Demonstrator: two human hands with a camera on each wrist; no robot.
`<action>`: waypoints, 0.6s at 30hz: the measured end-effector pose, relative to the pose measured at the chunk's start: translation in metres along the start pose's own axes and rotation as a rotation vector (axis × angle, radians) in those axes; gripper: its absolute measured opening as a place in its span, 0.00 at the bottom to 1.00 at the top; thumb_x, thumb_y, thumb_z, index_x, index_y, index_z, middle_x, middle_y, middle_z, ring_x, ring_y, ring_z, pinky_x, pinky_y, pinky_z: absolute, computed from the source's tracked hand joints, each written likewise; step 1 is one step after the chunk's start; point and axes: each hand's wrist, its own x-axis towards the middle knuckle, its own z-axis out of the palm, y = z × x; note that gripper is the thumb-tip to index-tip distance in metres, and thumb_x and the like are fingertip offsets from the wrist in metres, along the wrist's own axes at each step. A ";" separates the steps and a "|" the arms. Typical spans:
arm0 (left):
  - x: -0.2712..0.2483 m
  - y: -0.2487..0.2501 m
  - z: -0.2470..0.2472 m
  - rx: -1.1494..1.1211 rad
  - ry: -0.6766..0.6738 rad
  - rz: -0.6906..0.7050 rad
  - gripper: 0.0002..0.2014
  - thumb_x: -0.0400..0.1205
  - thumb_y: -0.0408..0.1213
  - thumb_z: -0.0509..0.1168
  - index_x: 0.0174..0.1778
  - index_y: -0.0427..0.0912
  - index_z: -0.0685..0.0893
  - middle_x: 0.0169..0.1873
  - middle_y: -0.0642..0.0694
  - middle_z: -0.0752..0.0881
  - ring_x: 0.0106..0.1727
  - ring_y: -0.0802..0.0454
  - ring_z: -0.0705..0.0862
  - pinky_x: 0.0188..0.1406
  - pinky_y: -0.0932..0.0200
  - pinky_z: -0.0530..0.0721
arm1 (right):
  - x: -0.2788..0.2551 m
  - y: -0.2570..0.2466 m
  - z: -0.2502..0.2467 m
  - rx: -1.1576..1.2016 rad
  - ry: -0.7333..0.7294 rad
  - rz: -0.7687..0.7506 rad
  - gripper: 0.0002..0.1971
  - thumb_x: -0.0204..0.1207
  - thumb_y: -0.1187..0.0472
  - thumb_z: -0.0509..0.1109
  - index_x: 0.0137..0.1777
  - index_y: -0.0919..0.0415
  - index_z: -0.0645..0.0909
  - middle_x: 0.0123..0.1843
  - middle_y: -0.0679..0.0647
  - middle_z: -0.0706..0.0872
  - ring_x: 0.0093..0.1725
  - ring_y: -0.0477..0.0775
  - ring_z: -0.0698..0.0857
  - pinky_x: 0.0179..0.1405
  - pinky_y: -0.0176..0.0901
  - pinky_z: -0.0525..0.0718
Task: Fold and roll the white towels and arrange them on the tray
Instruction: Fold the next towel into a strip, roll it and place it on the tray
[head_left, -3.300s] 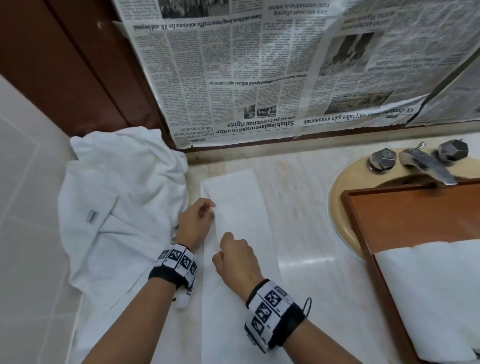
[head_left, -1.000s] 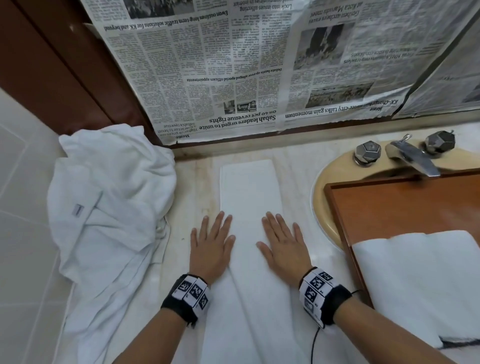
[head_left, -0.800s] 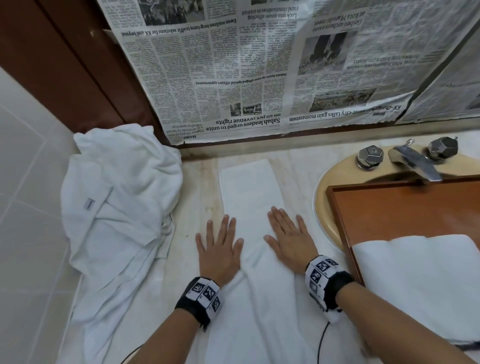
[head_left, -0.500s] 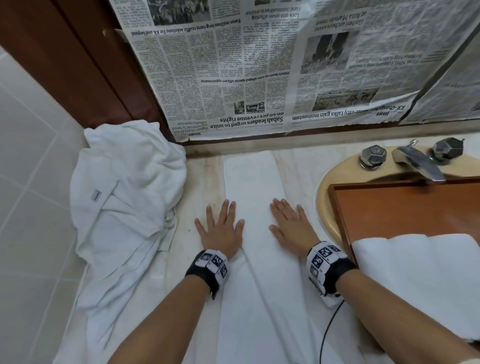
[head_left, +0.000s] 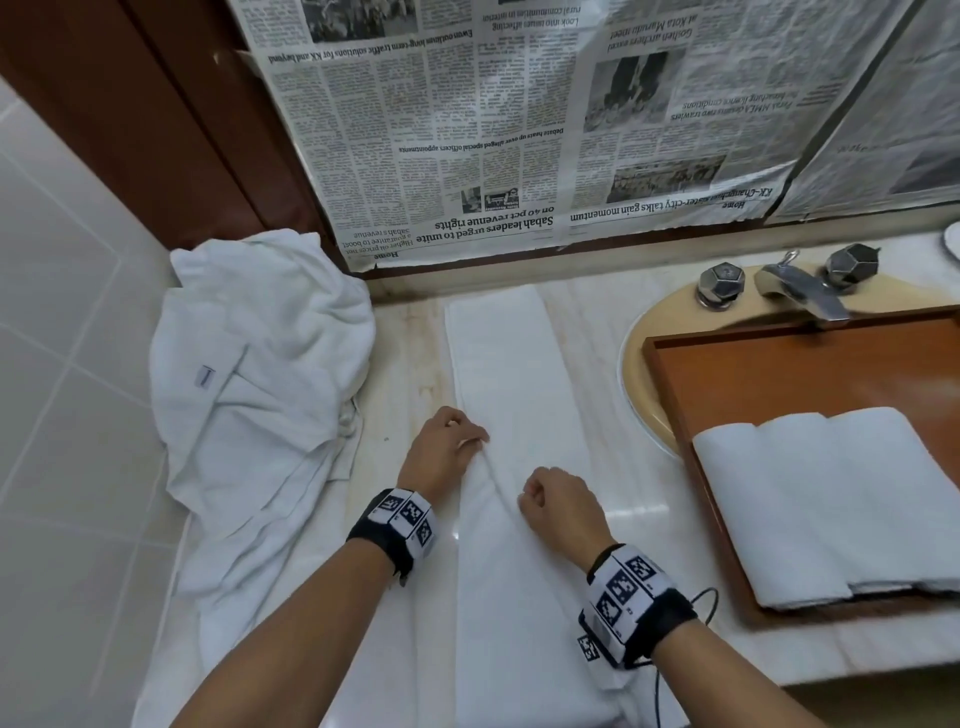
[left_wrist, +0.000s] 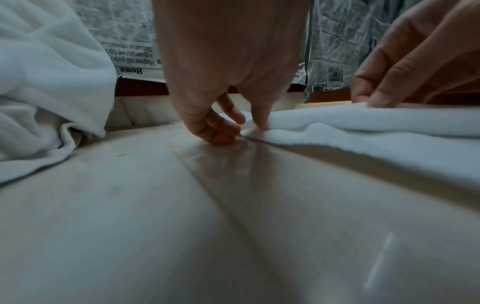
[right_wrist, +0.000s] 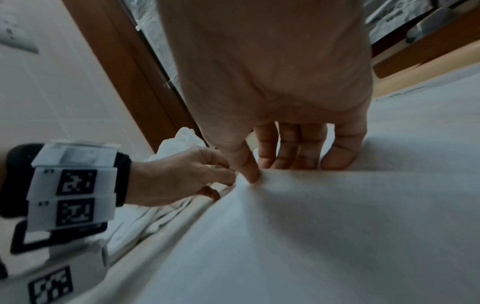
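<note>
White rolled towels (head_left: 831, 499) already on tray (head_left: 779, 374), well right of fingers; folded towel (head_left: 504, 364) unrolled on counter, left hand (head_left: 441, 457) and right hand (head_left: 558, 506) pinching its edge; heaped towels (head_left: 260, 364) untouched, left of fingers.

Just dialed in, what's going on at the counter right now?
A person is folding a long white towel laid flat on the marble counter. The left hand pinches the towel's left edge, and the right hand grips a raised fold nearer the middle. Rolled towels already lie on the wooden tray over the sink. A heap of unfolded towels waits at the left, by the wall.
</note>
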 end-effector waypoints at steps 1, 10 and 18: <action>0.001 -0.001 -0.003 -0.012 -0.004 0.003 0.08 0.84 0.35 0.67 0.52 0.49 0.92 0.55 0.54 0.78 0.54 0.55 0.81 0.61 0.58 0.79 | -0.002 -0.004 -0.001 0.048 -0.005 0.029 0.06 0.81 0.55 0.65 0.47 0.56 0.80 0.45 0.48 0.84 0.45 0.52 0.83 0.47 0.46 0.83; -0.012 -0.014 -0.018 -0.029 0.035 0.006 0.10 0.82 0.29 0.69 0.52 0.45 0.93 0.55 0.44 0.84 0.57 0.47 0.84 0.65 0.54 0.80 | -0.031 -0.064 0.027 0.163 0.039 -0.082 0.05 0.81 0.56 0.65 0.47 0.57 0.79 0.41 0.50 0.85 0.41 0.52 0.84 0.43 0.50 0.86; -0.015 -0.021 -0.028 -0.001 -0.011 -0.018 0.10 0.81 0.25 0.67 0.51 0.38 0.93 0.56 0.40 0.86 0.58 0.45 0.85 0.63 0.62 0.76 | -0.044 -0.079 0.073 -0.008 -0.073 -0.023 0.11 0.81 0.61 0.62 0.61 0.61 0.74 0.52 0.58 0.84 0.51 0.61 0.82 0.48 0.50 0.81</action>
